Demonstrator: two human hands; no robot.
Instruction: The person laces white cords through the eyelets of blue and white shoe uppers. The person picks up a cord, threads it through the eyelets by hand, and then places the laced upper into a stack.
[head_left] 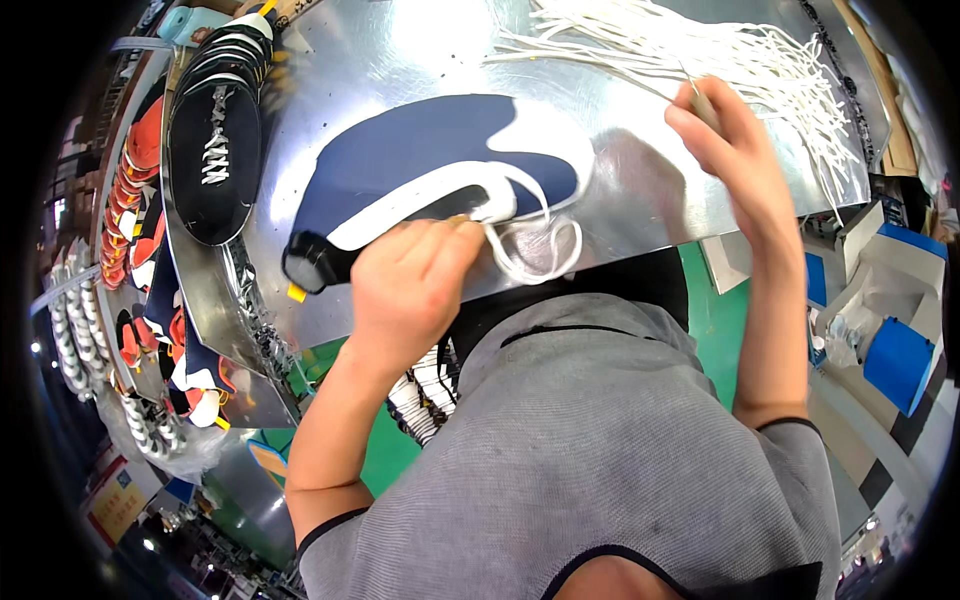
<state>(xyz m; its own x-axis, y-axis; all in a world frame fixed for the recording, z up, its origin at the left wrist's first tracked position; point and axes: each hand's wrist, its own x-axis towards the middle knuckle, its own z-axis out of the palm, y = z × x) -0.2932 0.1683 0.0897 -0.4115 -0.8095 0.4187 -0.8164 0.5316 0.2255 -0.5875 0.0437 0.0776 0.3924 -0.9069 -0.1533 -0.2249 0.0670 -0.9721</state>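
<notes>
My left hand (412, 285) is closed on a black and white shoe upper (375, 222) at the table's near edge, its fingers at the lacing opening. A white shoelace (548, 277) runs from that opening and curls in loose loops to the right. Under the upper lies a flat navy and white piece (390, 140). Further right, my right hand (740, 150) is raised, its fingers wrapped round a small tool with a tan handle (706, 110) and a thin metal tip. Just beyond that tip spreads a bundle of white shoelaces (690, 50).
The shiny metal table (620, 185) carries a row of nested black shoe uppers (215, 150) along its left side. Left of it, a rack holds red-orange uppers (145, 140). Open cardboard boxes (850, 280) and a blue bin (900, 365) stand at the right.
</notes>
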